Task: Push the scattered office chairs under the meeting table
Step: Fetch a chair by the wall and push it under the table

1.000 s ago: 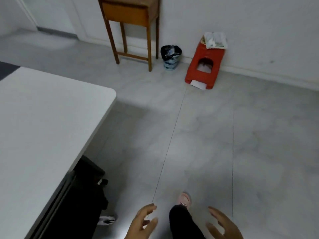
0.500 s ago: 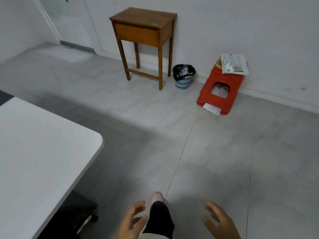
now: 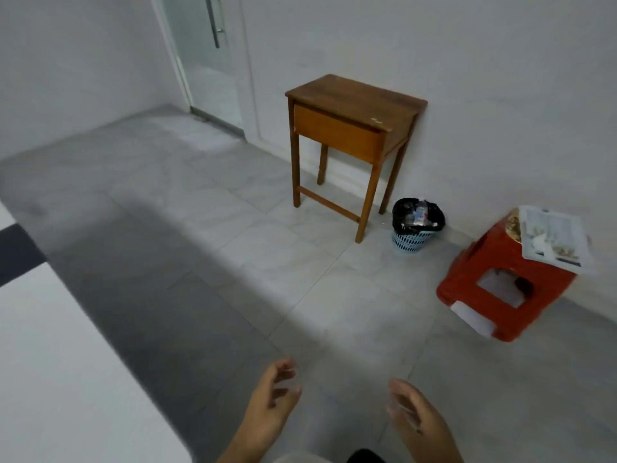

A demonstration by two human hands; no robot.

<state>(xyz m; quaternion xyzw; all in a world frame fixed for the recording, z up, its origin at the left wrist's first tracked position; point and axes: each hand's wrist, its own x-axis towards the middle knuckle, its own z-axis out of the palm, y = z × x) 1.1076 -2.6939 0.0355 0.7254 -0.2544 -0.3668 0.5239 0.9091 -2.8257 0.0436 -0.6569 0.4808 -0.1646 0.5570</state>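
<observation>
The white meeting table (image 3: 56, 362) fills the lower left of the head view, its rounded corner near the bottom edge. No office chair shows in this frame. My left hand (image 3: 270, 406) and my right hand (image 3: 417, 419) hang low at the bottom centre, palms facing each other. Their fingers are loosely spread and hold nothing. Both hands are over bare grey floor tiles, to the right of the table.
A small wooden side table (image 3: 350, 128) stands against the far wall. Beside it sits a blue bin (image 3: 415, 228) with a black liner. A red plastic stool (image 3: 500, 289) with papers (image 3: 554, 242) on top is at the right. A glass door (image 3: 210, 55) is at the back left.
The view has lifted and turned left: the black chair under the table's edge and my feet have dropped out of sight, and the door has come into view. My hands stay empty.
</observation>
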